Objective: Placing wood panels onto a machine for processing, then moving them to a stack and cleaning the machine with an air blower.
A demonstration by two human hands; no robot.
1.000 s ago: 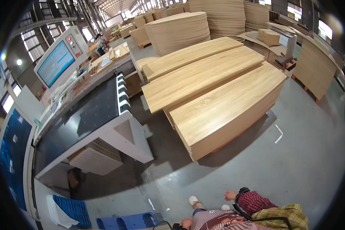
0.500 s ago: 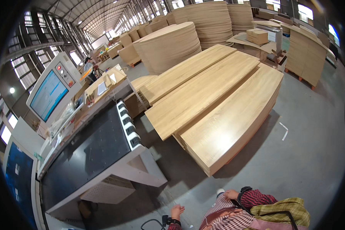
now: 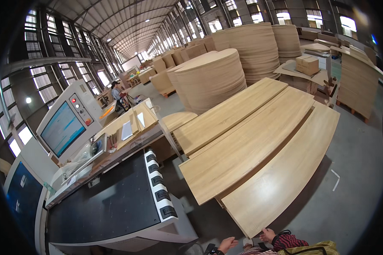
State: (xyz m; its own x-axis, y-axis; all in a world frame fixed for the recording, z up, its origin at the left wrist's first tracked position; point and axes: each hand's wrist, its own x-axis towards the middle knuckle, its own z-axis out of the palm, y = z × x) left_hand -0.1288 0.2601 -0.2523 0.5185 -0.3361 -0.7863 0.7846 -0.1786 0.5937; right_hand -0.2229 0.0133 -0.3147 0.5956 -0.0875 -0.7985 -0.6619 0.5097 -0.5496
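Wooden board (image 3: pixel 281 182), lower centre, meets right fingers (image 3: pixel 266 232), grip unclear; left fingers (image 3: pixel 230 242) spread, empty. Grey floor (image 3: pixel 357 178) right, factory roof (image 3: pixel 119 19) above.

No legible lettering. Monitor screen (image 3: pixel 63 128), left of frame: pale blue display with faint rows, too small to read. Button panel (image 3: pixel 81 111) beside it: any markings too fine to make out. Dark blue panel (image 3: pixel 23 199), lower left: small pale patches, labels or reflections, cannot tell.

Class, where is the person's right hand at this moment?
In the head view, the right hand is low, right of centre, by the near end of the closest wooden board.
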